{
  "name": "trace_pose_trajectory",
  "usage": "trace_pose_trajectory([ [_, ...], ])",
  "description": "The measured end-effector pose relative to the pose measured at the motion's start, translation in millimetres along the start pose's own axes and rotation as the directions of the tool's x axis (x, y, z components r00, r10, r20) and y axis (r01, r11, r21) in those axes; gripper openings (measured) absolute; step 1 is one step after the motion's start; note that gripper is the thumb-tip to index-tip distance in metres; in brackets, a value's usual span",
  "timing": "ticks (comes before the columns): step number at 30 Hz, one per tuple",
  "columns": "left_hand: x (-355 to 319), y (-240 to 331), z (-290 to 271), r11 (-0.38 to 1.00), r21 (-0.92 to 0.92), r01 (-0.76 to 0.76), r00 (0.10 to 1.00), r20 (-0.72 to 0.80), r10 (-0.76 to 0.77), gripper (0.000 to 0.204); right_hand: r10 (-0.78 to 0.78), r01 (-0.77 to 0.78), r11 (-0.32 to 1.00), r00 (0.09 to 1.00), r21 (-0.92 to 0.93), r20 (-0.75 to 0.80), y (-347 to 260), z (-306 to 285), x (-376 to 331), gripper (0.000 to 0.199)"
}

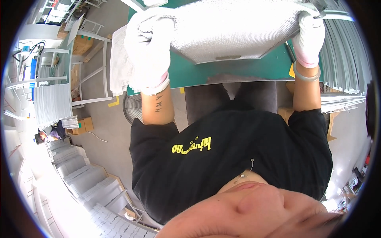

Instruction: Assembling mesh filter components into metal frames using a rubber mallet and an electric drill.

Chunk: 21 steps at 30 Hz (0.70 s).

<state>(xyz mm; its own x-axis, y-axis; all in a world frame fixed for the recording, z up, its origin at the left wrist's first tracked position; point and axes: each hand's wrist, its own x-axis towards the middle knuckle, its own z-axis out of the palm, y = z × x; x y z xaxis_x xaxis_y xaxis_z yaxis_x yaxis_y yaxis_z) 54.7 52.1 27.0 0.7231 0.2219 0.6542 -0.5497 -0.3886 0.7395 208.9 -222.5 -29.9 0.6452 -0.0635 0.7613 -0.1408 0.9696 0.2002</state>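
A white sheet with a fine bubbly or woven texture stretches between my two hands above the green tabletop. It sags in the middle, and its lower edge looks darker and straight. My left hand, in a white glove, is closed on the sheet's left end. Gripping the right upper corner is my right hand, also gloved in white, with its fingers curled. Bright glare washes out part of the sheet and the left glove, so finger detail is hard to see there.
Thin white sheets lie at the table's left end. A dark slim tool rests near my right wrist. Long white panels are stacked at right. Left, on the floor, are white metal frames, cardboard boxes and a round fan.
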Motion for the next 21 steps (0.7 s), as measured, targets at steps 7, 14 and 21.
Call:
trace_pose_trajectory([
  [7,-18.1,-12.8,0.8,0.973,-0.187,-0.137,0.955,-0.285,0.080,0.023,-0.029,-0.169,-0.176,0.986,-0.970,-0.166,-37.0,53.7,-10.2,0.024],
  [14,-57.8,-14.0,4.4,0.756,-0.645,-0.112,0.939,0.180,0.292,0.028,0.329,-0.042,0.073,0.944,-0.996,-0.016,-32.1,104.2,-32.1,0.036],
  [21,-75.7,-83.2,19.5,0.952,-0.073,0.297,0.241,0.970,-0.001,0.089,0.698,0.116,0.383,0.613,-0.917,0.369,-40.3,131.8,-66.2,0.026],
])
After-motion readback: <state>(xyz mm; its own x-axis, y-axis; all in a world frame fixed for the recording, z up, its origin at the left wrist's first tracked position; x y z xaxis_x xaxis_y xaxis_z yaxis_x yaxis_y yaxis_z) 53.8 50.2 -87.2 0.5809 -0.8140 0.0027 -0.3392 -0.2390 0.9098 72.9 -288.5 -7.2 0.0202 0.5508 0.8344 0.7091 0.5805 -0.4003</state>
